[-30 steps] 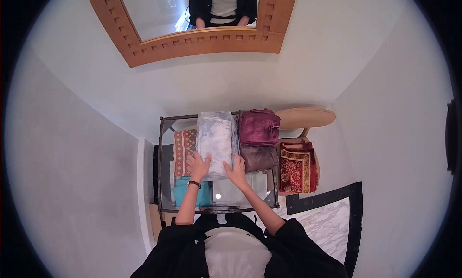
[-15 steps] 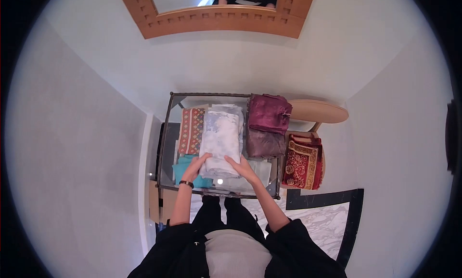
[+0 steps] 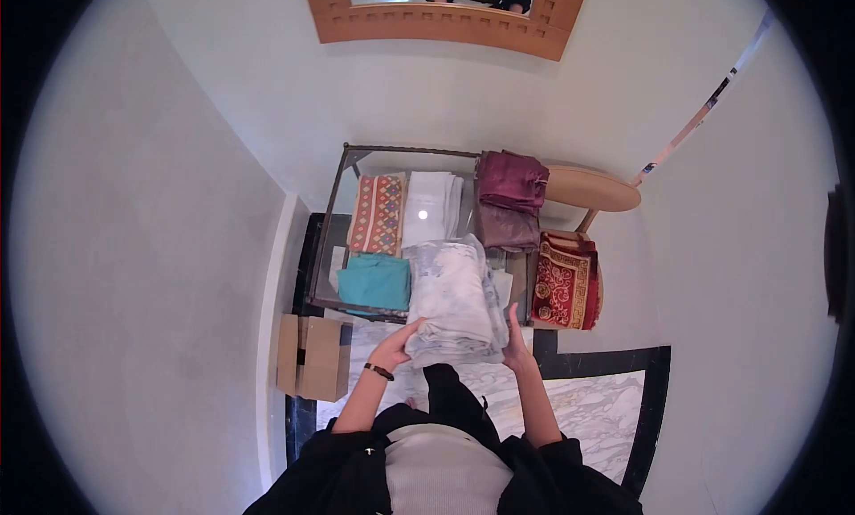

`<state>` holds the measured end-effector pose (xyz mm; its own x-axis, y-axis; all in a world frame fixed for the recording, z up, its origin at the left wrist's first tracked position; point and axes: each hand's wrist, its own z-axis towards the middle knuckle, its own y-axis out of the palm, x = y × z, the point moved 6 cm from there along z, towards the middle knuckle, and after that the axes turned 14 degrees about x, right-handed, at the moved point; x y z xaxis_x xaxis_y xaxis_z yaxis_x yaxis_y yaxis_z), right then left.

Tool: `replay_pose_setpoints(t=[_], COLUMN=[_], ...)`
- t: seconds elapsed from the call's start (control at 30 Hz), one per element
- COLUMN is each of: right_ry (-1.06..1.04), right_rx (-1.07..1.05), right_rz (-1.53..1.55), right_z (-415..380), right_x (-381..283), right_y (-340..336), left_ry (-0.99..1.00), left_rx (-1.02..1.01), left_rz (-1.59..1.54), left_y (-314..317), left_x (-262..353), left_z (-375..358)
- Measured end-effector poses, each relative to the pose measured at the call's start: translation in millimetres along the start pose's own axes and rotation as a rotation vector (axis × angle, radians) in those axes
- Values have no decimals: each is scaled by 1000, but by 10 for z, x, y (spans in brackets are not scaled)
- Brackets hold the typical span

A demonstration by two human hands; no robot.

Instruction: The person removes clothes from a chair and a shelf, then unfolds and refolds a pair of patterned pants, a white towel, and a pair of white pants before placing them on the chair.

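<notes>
My left hand (image 3: 396, 344) and my right hand (image 3: 517, 342) hold a folded white and pale-blue cloth (image 3: 454, 292) between them, in front of the glass table's near edge. The left thumb rests on its corner, while the right thumb points up along its side; the other fingers are mostly hidden. Behind this bundle a folded white cloth (image 3: 429, 208) lies on the glass table (image 3: 338, 203). To its left are a patterned orange cloth (image 3: 378, 214) and a folded teal cloth (image 3: 374, 282).
Folded maroon cloth (image 3: 513, 181) sits on a brownish-purple one (image 3: 508, 227) at the table's right. Beyond it, a red and gold fringed textile (image 3: 567, 283) rests by a wooden chair (image 3: 592, 188). A cardboard box (image 3: 322, 359) stands on the floor at left. A framed mirror (image 3: 445, 25) hangs above.
Both hands have drawn the white and pale-blue cloth toward me and slightly right, past the table's near edge. The folded white cloth behind it now shows. The view has shifted.
</notes>
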<state>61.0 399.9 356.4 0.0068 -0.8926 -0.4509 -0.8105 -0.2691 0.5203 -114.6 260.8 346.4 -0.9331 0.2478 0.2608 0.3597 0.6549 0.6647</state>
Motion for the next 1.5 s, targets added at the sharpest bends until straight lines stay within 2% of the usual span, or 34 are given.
replay_pose_setpoints(t=[0.1, 0.13, 0.17, 0.27, 0.33, 0.53, 0.63, 0.77, 0.87, 1.0, 1.13, 1.23, 1.37, 1.5], right_ry=[-198, -247, -259, -231, -187, -135, -120, -113, -136, -253, -419, -555, -723, -912], right_rx=[58, 94, 124, 238, 298, 429, 487, 532, 526, 476, 422, 403, 408, 423], right_rz=[99, 115, 101, 10, -89, -335, -408, -485, -580, -715, -821, -876, -923, -976], right_z=[216, 241, 209, -4, -210, -854, -1108, -1070, -738, 103, 1225, 1991, 2616, 3224], right_x=[581, 789, 987, 1575, 1884, 2416, 2583, 2660, 2724, 2760, 2780, 2753, 2562, 2172], right_y=[-326, -395, -410, -516, -642, -1122, -1367, -1560, -1604, -1523, -1465, -1433, -1670, -1731], left_ry=[-69, -82, -84, -81, -91, -58, -187, -382, -449, -316, -191, -123, 185, 402], left_rx=[-73, 74, 75, 148, 99, 125, 65, 134, 331, 180, 175, 257, 283, 224], left_rz=[-7, 47, 62, 108, 92, 219, 228, 166, 158, 22, -50, -37, 152, 318], left_y=[-144, -266, -283, -345, -457, -501, -587, -904, -983, -1834, -2608, -3216, -3730, -3517], left_x=[-447, -614, -744, -1183, -1523, -2085, -2431, -2845, -2686, -2696, -2319, -1993, -1390, -634], left_z=[-119, -189, -304, -766, -934, -1280, -1198, -864, -817, -127, 466, 1022, 1861, 2651])
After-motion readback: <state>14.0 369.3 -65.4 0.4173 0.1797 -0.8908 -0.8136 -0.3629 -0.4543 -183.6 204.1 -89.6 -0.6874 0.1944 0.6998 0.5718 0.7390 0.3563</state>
